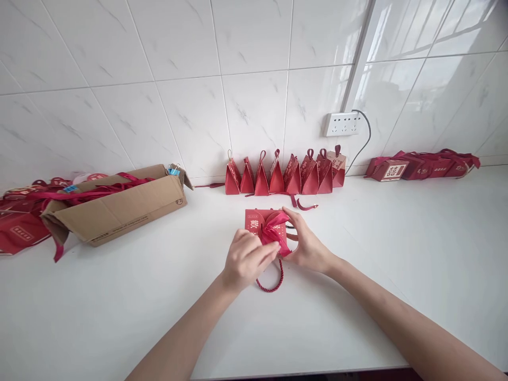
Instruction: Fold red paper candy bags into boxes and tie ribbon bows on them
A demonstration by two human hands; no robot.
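Observation:
A small red gift box with gold lettering lies on the white table, between my hands. Across its front is a shiny crimson ribbon tied in a bow, and a twisted red cord handle loops out toward me. My left hand is closed at the bow's lower left, its fingertips pinching at the ribbon. From the right, my right hand grips the box's side, thumb near the lower edge and fingers at the top corner. Part of the box's lower front is hidden behind my left fingers.
Several red triangular boxes with loops stand along the wall. A short ribbon strip lies before them. On the left is a cardboard box of ribbons beside red boxes. More red boxes sit right, below a power socket.

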